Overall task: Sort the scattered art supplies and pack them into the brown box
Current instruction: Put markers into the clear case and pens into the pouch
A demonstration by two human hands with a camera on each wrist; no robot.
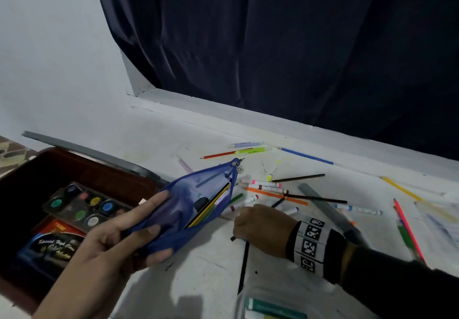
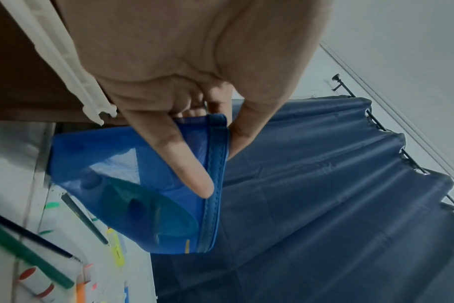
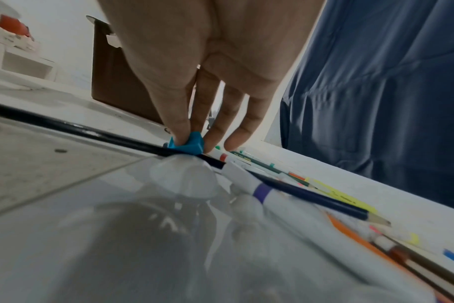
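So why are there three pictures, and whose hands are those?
They are one person's two bare hands, filmed by three cameras. The big picture comes from a camera on the person's head. The other two come from cameras strapped to each wrist, looking along the fingers.

The left hand holds an open blue mesh pencil pouch with pencils inside. The right hand reaches down, and its fingers pinch a small turquoise piece lying on a long black pencil; I cannot tell what the piece is.

Coloured pencils and white markers lie scattered on the white surface. At the left, the brown box already holds a round-pot paint palette.
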